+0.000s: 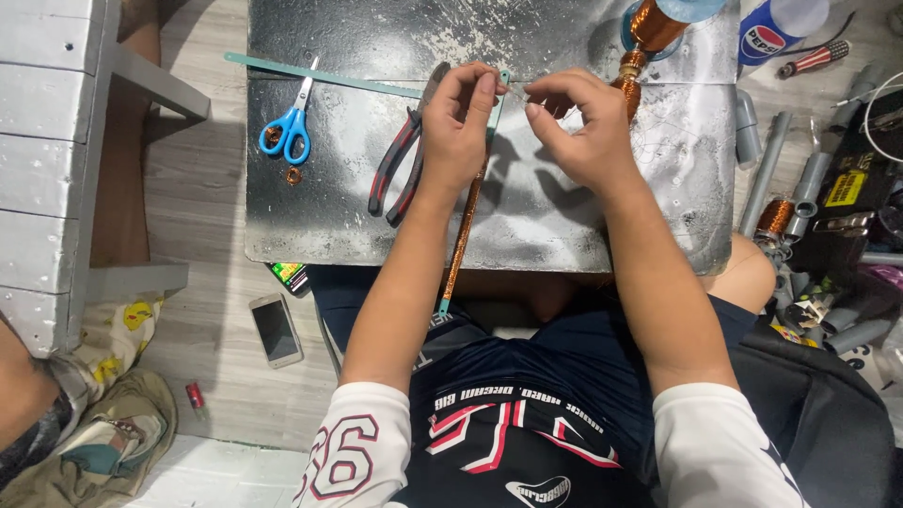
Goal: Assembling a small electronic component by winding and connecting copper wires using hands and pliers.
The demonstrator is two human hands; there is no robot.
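The left hand [461, 113] pinches the top of a long copper-wound teal strip [463, 226] running toward the body; the right hand [578, 122] pinches thin wire beside it.

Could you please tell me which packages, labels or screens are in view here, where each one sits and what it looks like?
Plastic bottle: top right, beside the grey work board; white body, blue label with a round red, white and blue emblem.
Smartphone: on the floor, lower left of the board; pale rectangular frame, dark screen, showing nothing.
Yellow label: far right, on a black object among grey pipes; small rectangle with dark print.
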